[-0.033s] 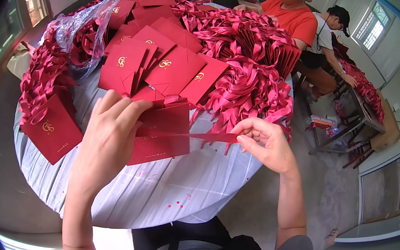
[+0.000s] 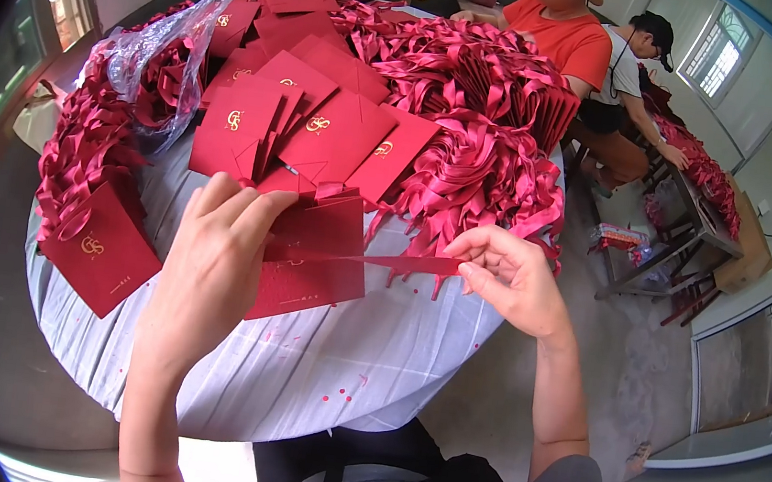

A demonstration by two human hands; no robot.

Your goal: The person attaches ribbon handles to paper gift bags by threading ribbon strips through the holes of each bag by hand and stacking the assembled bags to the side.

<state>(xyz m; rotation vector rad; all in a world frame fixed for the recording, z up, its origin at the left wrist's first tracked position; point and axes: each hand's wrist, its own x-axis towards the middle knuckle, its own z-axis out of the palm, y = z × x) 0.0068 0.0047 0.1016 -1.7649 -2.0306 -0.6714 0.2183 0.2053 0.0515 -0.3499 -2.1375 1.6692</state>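
A red paper gift bag (image 2: 319, 276) with a gold emblem is held up over the near part of the table. My left hand (image 2: 224, 240) is closed on its upper left edge, the fingertips hidden behind the back of the hand. Between the thumb and fingers of my right hand (image 2: 507, 277) is pinched the end of a red ribbon (image 2: 417, 264), drawn taut across the bag's front toward the left. Just beyond lie several flat red bags (image 2: 336, 134) with gold emblems, overlapping in a heap.
Ribbon-handled bags (image 2: 481, 176) are piled at the right, more (image 2: 105, 134) at the left under clear plastic wrap (image 2: 152, 68). A white cloth (image 2: 333, 360) with red scraps covers the round table. People sit across it; another works at a side table (image 2: 697, 217).
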